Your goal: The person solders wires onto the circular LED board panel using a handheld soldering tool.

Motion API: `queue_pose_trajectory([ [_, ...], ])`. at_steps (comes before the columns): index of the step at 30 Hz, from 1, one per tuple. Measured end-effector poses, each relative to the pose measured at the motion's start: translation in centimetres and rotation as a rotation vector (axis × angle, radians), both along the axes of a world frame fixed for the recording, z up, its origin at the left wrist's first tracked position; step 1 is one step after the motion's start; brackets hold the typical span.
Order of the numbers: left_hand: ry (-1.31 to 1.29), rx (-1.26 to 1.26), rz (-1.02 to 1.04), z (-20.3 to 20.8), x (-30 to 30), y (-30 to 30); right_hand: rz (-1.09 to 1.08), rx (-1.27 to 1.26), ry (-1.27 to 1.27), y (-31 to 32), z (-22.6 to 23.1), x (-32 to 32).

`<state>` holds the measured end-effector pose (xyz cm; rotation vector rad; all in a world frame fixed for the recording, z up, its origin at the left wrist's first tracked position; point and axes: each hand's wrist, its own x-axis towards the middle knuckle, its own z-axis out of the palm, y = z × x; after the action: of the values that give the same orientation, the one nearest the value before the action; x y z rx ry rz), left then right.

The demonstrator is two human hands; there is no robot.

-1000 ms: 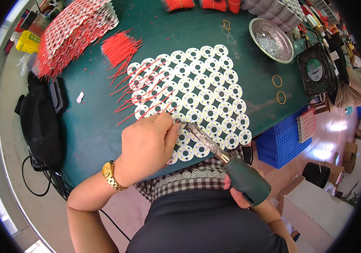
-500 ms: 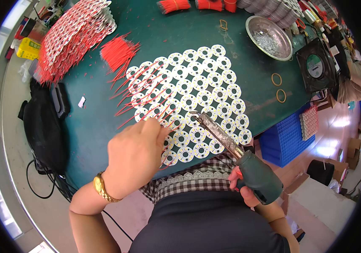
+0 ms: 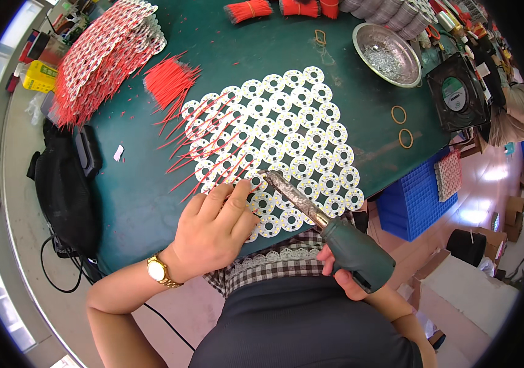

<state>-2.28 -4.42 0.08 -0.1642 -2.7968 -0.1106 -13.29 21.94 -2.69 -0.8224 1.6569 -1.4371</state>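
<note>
A panel of round white LED circuit boards [image 3: 295, 145], each with a hole in its middle, lies flat on the green table. Thin red wires [image 3: 179, 161] stick out leftward from its left columns. My left hand [image 3: 213, 226] rests on the panel's lower left with bent fingers, closed at the tips on a red wire, mostly covered by the fingers. My right hand [image 3: 349, 279] grips the dark green handle of a soldering iron [image 3: 360, 251]. Its worn metal tip touches or nearly touches a board beside my left fingertips.
Loose red wires [image 3: 170, 81] lie in a bunch above the panel's left side, near stacked wired boards [image 3: 106, 58]. On the right are a metal bowl of small bits [image 3: 391, 76], rubber bands [image 3: 405, 138], a black fan [image 3: 456, 95] and a blue crate [image 3: 410, 202] below the table edge.
My left hand has turned and lowered, its fingers now spread along the boards. The soldering iron has moved left, bringing its tip beside those fingers.
</note>
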Motion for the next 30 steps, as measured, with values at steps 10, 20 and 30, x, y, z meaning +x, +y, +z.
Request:
queue_pose_trajectory([
  [10, 0.064, 0.074, 0.01, -0.3, -0.1, 0.1, 0.058, 0.009, 0.233, -0.1, 0.0, -0.2],
  [20, 0.061, 0.088, 0.005, -0.2, -0.2, -0.2, 0.06, 0.004, 0.236, -1.0, 0.8, -0.7],
  [30, 0.052, 0.115, 0.0, -0.6, -0.1, -0.2, -0.179, 0.219, -0.475, -2.3, 2.5, -0.4],
])
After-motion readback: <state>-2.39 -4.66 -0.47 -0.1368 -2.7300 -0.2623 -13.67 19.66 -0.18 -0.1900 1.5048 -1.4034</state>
